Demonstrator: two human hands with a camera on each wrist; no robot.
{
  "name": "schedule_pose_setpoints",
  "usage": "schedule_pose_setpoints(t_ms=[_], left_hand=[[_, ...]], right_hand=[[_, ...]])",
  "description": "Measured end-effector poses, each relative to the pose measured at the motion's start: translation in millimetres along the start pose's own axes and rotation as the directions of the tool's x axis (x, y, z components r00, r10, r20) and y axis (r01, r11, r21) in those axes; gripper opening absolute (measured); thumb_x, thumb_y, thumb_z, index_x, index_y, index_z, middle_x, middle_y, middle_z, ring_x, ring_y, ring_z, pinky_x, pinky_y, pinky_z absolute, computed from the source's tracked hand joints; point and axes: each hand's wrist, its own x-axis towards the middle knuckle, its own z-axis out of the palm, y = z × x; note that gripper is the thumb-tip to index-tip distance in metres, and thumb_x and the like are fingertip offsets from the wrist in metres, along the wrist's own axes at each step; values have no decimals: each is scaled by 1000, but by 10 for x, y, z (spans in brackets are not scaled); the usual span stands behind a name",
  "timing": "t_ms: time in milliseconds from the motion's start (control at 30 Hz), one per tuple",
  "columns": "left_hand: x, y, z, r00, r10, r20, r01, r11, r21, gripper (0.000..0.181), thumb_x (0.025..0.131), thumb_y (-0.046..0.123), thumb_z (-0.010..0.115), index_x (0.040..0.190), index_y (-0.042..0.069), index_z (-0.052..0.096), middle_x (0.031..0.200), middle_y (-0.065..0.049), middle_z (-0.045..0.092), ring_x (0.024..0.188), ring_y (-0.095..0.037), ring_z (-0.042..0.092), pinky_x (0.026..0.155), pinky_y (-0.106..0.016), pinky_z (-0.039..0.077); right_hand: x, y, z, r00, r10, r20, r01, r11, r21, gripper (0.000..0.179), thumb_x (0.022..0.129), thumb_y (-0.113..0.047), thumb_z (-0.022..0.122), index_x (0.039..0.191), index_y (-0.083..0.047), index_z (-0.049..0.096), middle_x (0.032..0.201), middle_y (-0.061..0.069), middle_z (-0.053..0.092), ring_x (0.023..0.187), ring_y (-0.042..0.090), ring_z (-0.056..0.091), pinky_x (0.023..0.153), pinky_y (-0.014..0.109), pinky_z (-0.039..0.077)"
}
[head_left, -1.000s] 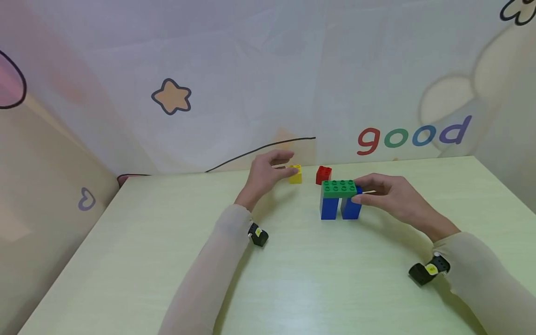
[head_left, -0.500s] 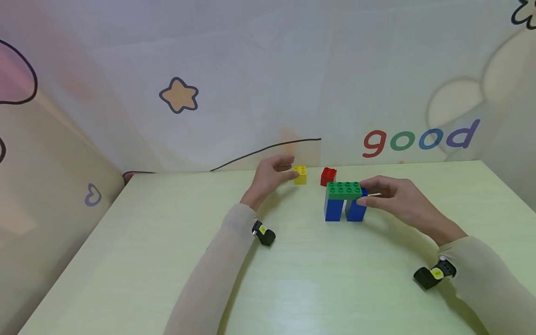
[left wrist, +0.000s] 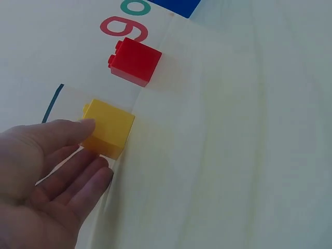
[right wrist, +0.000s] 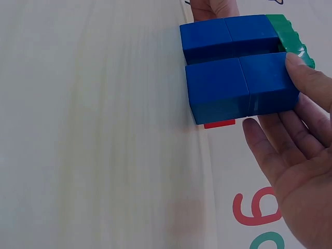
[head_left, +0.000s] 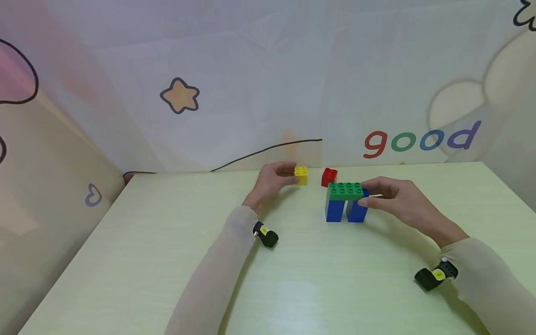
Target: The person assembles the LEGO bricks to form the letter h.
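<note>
Facing the desk [head_left: 335, 279], we grip the green-topped blue arch [head_left: 345, 191], its long axis left-to-right, with our right hand [head_left: 395, 195]; behind and left of it, our left hand [head_left: 270, 181], the nearer, pinches the yellow brick [head_left: 301, 176], the red brick [head_left: 329, 177] between our hands.

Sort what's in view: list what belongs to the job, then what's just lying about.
Part of the job:
Yellow block, touched by the left hand
Two blue stacks, one held by the right hand
Green block, across both stacks

Just around:
Red block, untouched; possibly a piece for later
Printed backdrop
Wrist cameras, worn
</note>
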Motion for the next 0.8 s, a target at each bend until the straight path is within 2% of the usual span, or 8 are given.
schedule_pose_setpoints(t_ms=[300,500,800], left_hand=[[-5,1,19,999,-6,-32,7,999,32,41,95,6,81,135,4,71,125,-9,74,113,-24,71,98,-30,56],[-39,46,16,999,-10,-42,11,1000,25,38,97,12,80,134,7,73,125,-5,74,113,-22,69,96,-29,57],[-154,236,13,997,72,-40,-69,994,82,37,98,16,80,134,9,73,124,-5,76,110,-20,72,94,-28,58]], right_hand=[[-4,9,7,1000,-6,2,6,1000,6,57,103,-37,73,148,-4,59,141,18,64,129,39,63,104,57,53],[-2,5,4,1000,-4,-2,4,1000,4,57,103,-37,73,148,-5,60,141,18,64,128,38,63,103,53,55],[-3,-1,11,1000,-9,-5,9,1000,7,57,103,-37,74,148,-4,60,141,18,64,128,39,63,104,57,53]])
